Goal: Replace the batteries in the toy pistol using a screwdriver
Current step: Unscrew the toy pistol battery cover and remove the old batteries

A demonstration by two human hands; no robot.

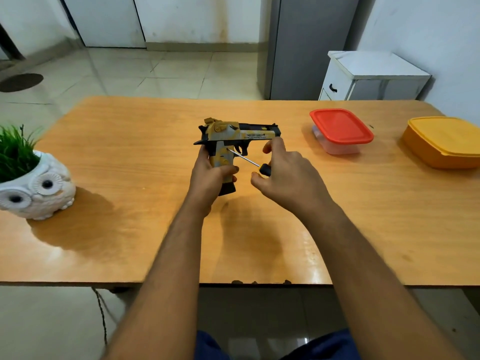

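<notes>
A yellow, grey and black toy pistol (235, 135) stands upright above the wooden table (130, 157), barrel pointing right. My left hand (207, 178) grips its handle from the left. A screwdriver (246, 160) with a thin metal shaft and a black handle has its tip against the side of the grip. My right hand (285, 175) holds the screwdriver's black handle, thumb and fingers curled round its end, index finger raised near the trigger guard.
A clear box with a red lid (341, 129) and a yellow lidded box (446, 141) sit at the right of the table. A white owl pot with green grass (33, 188) stands at the left edge. A white cabinet (371, 76) stands beyond the table.
</notes>
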